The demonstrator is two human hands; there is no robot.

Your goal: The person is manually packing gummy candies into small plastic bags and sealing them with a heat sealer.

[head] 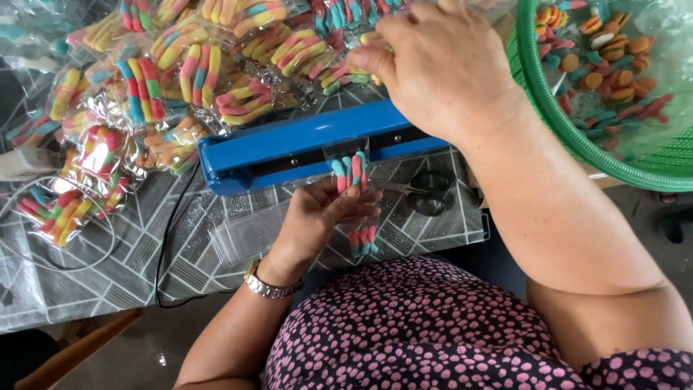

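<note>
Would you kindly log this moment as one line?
left hand: holds candy bag in blue heat sealer | right hand: presses sealer arm | sealed bags behind

The small clear bag of candy [355,202] stands almost upright in the middle of the scene, held from its left. Inside are long sugared strips in red, blue and green. Its open top end lies under the closed bar of the blue heat sealer [289,144], which runs left to right just behind it.
</note>
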